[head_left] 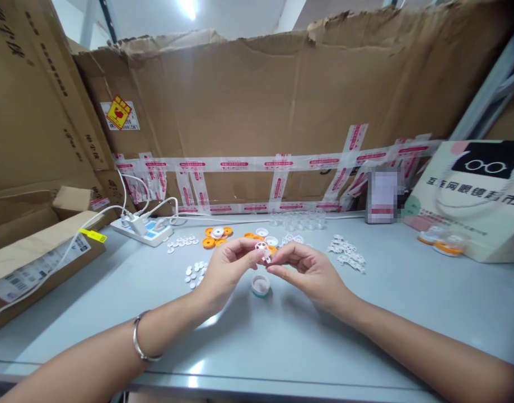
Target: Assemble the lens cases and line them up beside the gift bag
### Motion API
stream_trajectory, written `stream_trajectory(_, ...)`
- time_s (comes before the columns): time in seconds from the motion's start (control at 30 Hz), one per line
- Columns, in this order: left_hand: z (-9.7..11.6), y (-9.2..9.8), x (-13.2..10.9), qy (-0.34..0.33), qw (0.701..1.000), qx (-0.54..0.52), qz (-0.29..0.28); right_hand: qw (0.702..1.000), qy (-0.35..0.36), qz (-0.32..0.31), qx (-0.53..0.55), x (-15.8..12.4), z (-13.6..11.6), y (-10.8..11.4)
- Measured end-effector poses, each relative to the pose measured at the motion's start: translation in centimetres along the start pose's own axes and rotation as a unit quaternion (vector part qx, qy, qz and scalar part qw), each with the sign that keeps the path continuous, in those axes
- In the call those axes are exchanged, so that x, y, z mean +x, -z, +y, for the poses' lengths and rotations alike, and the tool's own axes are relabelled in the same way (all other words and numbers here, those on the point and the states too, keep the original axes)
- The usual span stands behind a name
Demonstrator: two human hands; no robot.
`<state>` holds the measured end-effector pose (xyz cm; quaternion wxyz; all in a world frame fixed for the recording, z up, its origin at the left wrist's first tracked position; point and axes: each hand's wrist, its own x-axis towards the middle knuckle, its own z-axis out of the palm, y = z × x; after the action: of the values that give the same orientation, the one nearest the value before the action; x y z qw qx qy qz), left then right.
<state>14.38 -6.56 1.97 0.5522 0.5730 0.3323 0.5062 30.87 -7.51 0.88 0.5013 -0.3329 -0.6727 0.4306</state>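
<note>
My left hand point(227, 266) and my right hand point(304, 267) meet above the grey table point(366, 313), fingers pinched together. Between their fingertips sits a small white spoked plastic part point(263, 250); both hands grip it. Just below them a small teal-rimmed round cap point(260, 285) rests on the table. A metal bangle point(140, 338) circles my left wrist. Behind the hands lie orange rings point(217, 235) with white discs, and small white round pieces point(196, 272) to the left.
A white power strip point(141, 229) with cables lies at the back left, by cardboard boxes point(38, 252). A pile of white parts point(347, 254) sits right of the hands. Clear small cups point(299, 220) stand by the taped cardboard wall. A printed bag point(471, 196) stands at right.
</note>
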Motion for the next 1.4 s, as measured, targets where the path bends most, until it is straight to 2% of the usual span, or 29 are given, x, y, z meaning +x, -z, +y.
stream_trajectory(0.13, 0.1, 0.6, 0.3, 0.003, 0.999, -0.010, 0.045, 0.998, -0.040, 0.039, -0.027, 0.9, 0.6, 1.8)
stream_trajectory(0.23, 0.3, 0.9, 0.4, 0.026, 0.998, -0.043, 0.038, 0.991, -0.060, 0.081, -0.090, 2.1, 1.8, 4.4)
stream_trajectory(0.33, 0.5, 0.9, 0.4, 0.022, 0.999, -0.036, 0.030, 0.973, -0.052, 0.117, -0.191, 3.2, 3.2, 7.4)
stream_trajectory(0.4, 0.4, 0.9, 0.4, 0.006, 0.999, -0.024, 0.028, 0.958, -0.069, 0.118, -0.251, 3.7, 3.9, 8.9)
stream_trajectory(0.47, 0.3, 0.9, 0.4, -0.004, 0.999, -0.014, 0.029, 0.942, -0.097, 0.090, -0.308, 4.0, 4.4, 9.7)
stream_trajectory(0.57, 0.1, 0.9, 0.6, -0.005, 1.000, 0.001, 0.027, 0.918, -0.122, 0.057, -0.374, 4.1, 4.9, 9.9)
stream_trajectory(0.7, 0.1, 1.0, 0.7, -0.011, 1.000, 0.009, 0.022, 0.903, -0.145, 0.068, -0.399, 4.4, 5.8, 9.7)
stream_trajectory(0.97, -0.2, 1.0, 0.5, -0.009, 0.999, 0.044, 0.000, 0.914, -0.161, 0.061, -0.367, 4.7, 6.9, 9.5)
stream_trajectory(1.23, -0.8, 1.1, 0.6, 0.000, 0.998, 0.055, -0.037, 0.918, -0.165, 0.024, -0.360, 4.2, 5.0, 9.7)
stream_trajectory(1.4, -0.7, 1.0, 0.6, 0.008, 0.998, 0.061, -0.030, 0.943, -0.138, 0.037, -0.302, 4.0, 4.2, 9.9)
